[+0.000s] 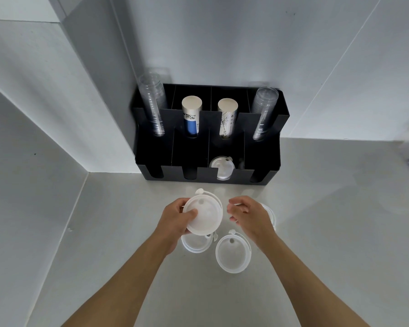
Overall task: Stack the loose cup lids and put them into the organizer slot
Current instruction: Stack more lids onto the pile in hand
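A thin, light, flexible lid (204, 214) is pinched at its rim by the left hand (175, 219), just before the organizer (264, 161); the right hand (250, 214) is held open, empty. Rim-edge holds are judged safest.

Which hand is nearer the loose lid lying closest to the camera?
Right. The right hand hovers just above and beyond that lid, its wrist passing the rim. The left hand is farther left, holding another lid.

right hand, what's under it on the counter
A white cup lid lies under the right hand; only its right rim shows. The rest is covered, so whether it is one lid or several cannot be told. The fingers are spread, gripping nothing visible.
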